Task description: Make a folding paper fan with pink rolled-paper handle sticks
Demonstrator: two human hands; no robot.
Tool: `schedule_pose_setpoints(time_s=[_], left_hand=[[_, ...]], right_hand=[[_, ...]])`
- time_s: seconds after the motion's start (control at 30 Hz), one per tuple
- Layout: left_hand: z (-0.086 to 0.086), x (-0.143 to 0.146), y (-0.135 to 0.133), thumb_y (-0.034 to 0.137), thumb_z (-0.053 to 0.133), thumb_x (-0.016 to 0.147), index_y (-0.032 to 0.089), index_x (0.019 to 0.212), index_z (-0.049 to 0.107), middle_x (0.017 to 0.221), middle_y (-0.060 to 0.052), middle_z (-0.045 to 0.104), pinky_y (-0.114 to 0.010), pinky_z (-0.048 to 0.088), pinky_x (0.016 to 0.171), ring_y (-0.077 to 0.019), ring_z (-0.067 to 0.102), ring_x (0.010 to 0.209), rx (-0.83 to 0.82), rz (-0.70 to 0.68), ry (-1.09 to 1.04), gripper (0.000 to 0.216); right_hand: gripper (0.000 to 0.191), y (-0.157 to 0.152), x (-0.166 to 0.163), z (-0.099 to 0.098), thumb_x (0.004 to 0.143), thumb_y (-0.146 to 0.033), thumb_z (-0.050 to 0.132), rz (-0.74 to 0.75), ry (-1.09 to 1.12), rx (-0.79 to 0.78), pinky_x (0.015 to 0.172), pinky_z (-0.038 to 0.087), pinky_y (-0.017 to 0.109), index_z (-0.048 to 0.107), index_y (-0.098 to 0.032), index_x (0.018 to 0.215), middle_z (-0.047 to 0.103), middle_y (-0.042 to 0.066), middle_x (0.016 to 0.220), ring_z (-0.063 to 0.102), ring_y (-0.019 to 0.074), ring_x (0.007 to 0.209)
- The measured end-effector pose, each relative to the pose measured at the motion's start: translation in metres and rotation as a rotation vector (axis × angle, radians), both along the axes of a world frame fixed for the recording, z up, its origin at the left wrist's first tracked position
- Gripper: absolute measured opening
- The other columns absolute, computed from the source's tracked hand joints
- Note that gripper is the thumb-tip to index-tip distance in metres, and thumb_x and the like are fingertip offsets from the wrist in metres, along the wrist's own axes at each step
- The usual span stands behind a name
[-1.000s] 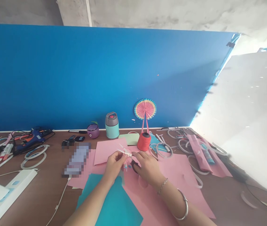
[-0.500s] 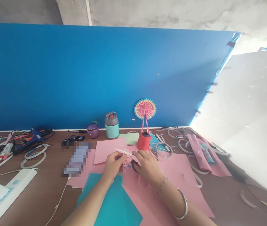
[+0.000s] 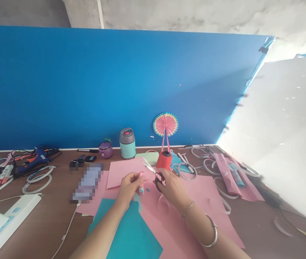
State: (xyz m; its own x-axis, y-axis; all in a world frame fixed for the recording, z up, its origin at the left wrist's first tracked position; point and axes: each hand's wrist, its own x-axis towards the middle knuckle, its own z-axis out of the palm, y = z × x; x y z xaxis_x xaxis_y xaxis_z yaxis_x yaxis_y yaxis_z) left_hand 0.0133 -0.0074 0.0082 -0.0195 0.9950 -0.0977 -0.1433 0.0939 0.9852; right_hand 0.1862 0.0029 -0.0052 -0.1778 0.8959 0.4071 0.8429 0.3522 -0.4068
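My left hand (image 3: 128, 185) pinches a small folded strip of pink and teal paper (image 3: 141, 184) above the table. My right hand (image 3: 170, 185) grips small scissors (image 3: 153, 170) by their black handles, the blades pointing up and left, a little apart from the strip. Both hands hover over large pink paper sheets (image 3: 204, 196) and a teal sheet (image 3: 127, 230). A red thread spool (image 3: 164, 160) stands just behind the scissors. A silver bangle and a thin bracelet circle my right wrist.
A blue board (image 3: 101, 86) backs the brown table. Along it stand a teal flask (image 3: 127, 143), a purple pot (image 3: 106, 149) and a striped paper fan (image 3: 165, 125). A blue glue gun (image 3: 31, 160), rings and a white power strip (image 3: 4, 225) lie left; white hoops and pink strips (image 3: 223, 169) right.
My right hand has pulled the scissors away to the right and tipped the blades upward, off the strip. My left hand still pinches the strip, now upright.
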Motion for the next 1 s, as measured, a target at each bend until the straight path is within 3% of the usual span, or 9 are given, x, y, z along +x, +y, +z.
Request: schedule_pose_setpoints(time_s=[0.1, 0.2, 0.3, 0.37, 0.47, 0.57, 0.67, 0.83, 1.0], left_hand=[[0.001, -0.001, 0.0, 0.045, 0.072, 0.062, 0.016, 0.069, 0.06, 0.052, 0.005, 0.052, -0.022, 0.044, 0.044, -0.0094, 0.049, 0.045, 0.038, 0.005, 0.031, 0.033], [0.0, -0.002, 0.001, 0.037, 0.072, 0.063, 0.017, 0.071, 0.061, 0.059, 0.003, 0.057, -0.024, 0.048, 0.053, -0.0131, 0.056, 0.056, 0.153, 0.033, 0.139, 0.024], [-0.005, -0.004, 0.002, 0.031, 0.07, 0.066, 0.019, 0.074, 0.064, 0.072, -0.001, 0.062, -0.029, 0.051, 0.069, -0.0195, 0.062, 0.079, 0.267, 0.092, 0.264, 0.015], [-0.009, -0.004, 0.003, 0.027, 0.069, 0.068, 0.02, 0.076, 0.066, 0.093, -0.006, 0.064, -0.034, 0.048, 0.085, -0.0235, 0.06, 0.098, 0.363, 0.139, 0.347, 0.011], [-0.015, -0.004, 0.002, 0.025, 0.067, 0.071, 0.023, 0.08, 0.068, 0.125, -0.008, 0.052, -0.039, 0.043, 0.097, -0.0262, 0.049, 0.119, 0.505, 0.167, 0.464, 0.01], [-0.018, -0.004, 0.0, 0.027, 0.064, 0.077, 0.026, 0.088, 0.068, 0.135, -0.007, 0.043, -0.041, 0.043, 0.099, -0.0265, 0.043, 0.126, 0.591, 0.146, 0.552, 0.012], [-0.023, -0.003, -0.002, 0.026, 0.061, 0.08, 0.027, 0.094, 0.067, 0.137, -0.006, 0.041, -0.044, 0.041, 0.103, -0.0266, 0.041, 0.128, 0.66, 0.116, 0.645, 0.015], [-0.031, -0.001, -0.001, 0.017, 0.055, 0.082, 0.027, 0.101, 0.067, 0.135, -0.009, 0.044, -0.047, 0.043, 0.101, -0.0273, 0.045, 0.124, 0.741, 0.064, 0.791, 0.025], [-0.032, 0.001, -0.002, 0.01, 0.049, 0.082, 0.028, 0.114, 0.061, 0.137, -0.008, 0.043, -0.046, 0.043, 0.101, -0.0265, 0.042, 0.127, 0.797, 0.042, 0.846, 0.038]], right_hand=[[0.02, 0.003, 0.004, -0.003, 0.076, -0.018, 0.057, -0.065, 0.061, -0.136, 0.05, 0.029, 0.021, 0.052, -0.019, 0.095, 0.06, -0.001, 0.068, 0.055, 0.0153, 0.059], [0.009, 0.004, 0.007, -0.004, 0.074, -0.019, 0.06, -0.114, -0.027, -0.133, 0.05, 0.029, 0.022, 0.052, -0.018, 0.076, 0.06, 0.004, 0.074, 0.056, 0.0165, 0.063], [0.01, 0.004, 0.009, -0.005, 0.069, -0.016, 0.062, -0.117, -0.104, -0.153, 0.051, 0.029, 0.024, 0.053, -0.018, 0.07, 0.06, 0.008, 0.077, 0.057, 0.0198, 0.069], [0.013, 0.005, 0.011, -0.009, 0.066, -0.015, 0.063, -0.126, -0.063, -0.23, 0.049, 0.029, 0.023, 0.055, -0.018, 0.077, 0.06, 0.005, 0.071, 0.057, 0.0197, 0.066], [0.024, 0.007, 0.014, -0.016, 0.063, -0.011, 0.062, -0.078, 0.105, -0.345, 0.045, 0.028, 0.021, 0.054, -0.018, 0.084, 0.058, -0.002, 0.06, 0.054, 0.0152, 0.054], [0.019, 0.007, 0.015, -0.017, 0.064, -0.007, 0.058, 0.023, 0.226, -0.411, 0.042, 0.027, 0.019, 0.053, -0.019, 0.079, 0.056, -0.005, 0.052, 0.049, 0.0111, 0.044], [0.01, 0.002, 0.01, -0.007, 0.074, -0.013, 0.053, 0.062, 0.236, -0.232, 0.046, 0.032, 0.02, 0.056, -0.019, 0.081, 0.055, -0.004, 0.054, 0.051, 0.0118, 0.049], [0.012, -0.012, -0.005, 0.009, 0.08, -0.021, 0.054, 0.275, 0.153, 0.147, 0.055, 0.041, 0.023, 0.057, -0.019, 0.092, 0.06, 0.002, 0.078, 0.054, 0.0126, 0.061], [0.007, -0.011, -0.008, 0.004, 0.082, -0.021, 0.053, 0.306, 0.01, 0.302, 0.057, 0.04, 0.024, 0.059, -0.019, 0.079, 0.058, 0.002, 0.069, 0.055, 0.0147, 0.063]])
